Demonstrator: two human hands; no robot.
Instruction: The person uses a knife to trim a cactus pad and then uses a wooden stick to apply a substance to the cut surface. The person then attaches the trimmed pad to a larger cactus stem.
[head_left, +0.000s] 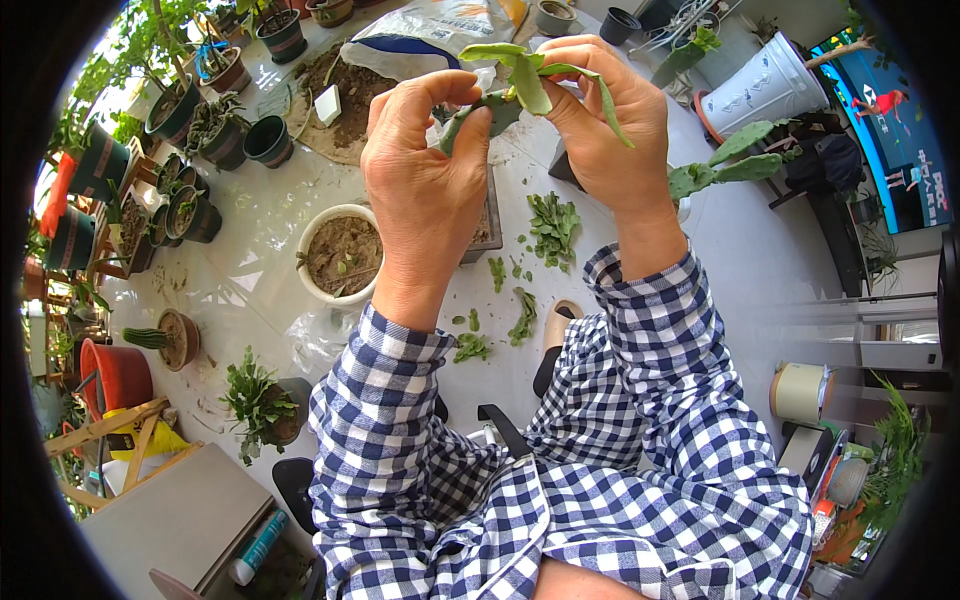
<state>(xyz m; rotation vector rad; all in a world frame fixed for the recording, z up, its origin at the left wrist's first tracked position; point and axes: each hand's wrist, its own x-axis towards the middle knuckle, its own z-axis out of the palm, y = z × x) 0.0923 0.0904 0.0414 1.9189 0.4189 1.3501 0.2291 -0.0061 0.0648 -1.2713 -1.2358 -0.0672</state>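
Up in front of me, my left hand (431, 154) grips a flat green cactus pad (504, 118) between thumb and bent fingers. My right hand (611, 124) pinches a leafy green cutting (529, 86) with flat, jointed segments. The cutting's base meets the pad's upper edge between the two hands; whether it is inserted in the pad or only touching, I cannot tell. Below my hands is a rectangular planter (493, 217), partly hidden by my left hand. On the floor to its right lies a pile of similar green cuttings (555, 229).
A round white pot (306, 247) of soil stands left of the planter. More loose cuttings (523, 316) lie near my foot. Potted prickly pear (742, 161) rises at right. Spilled soil (352, 97) and a white sack (427, 34) are ahead. Several potted plants (221, 135) line the left.
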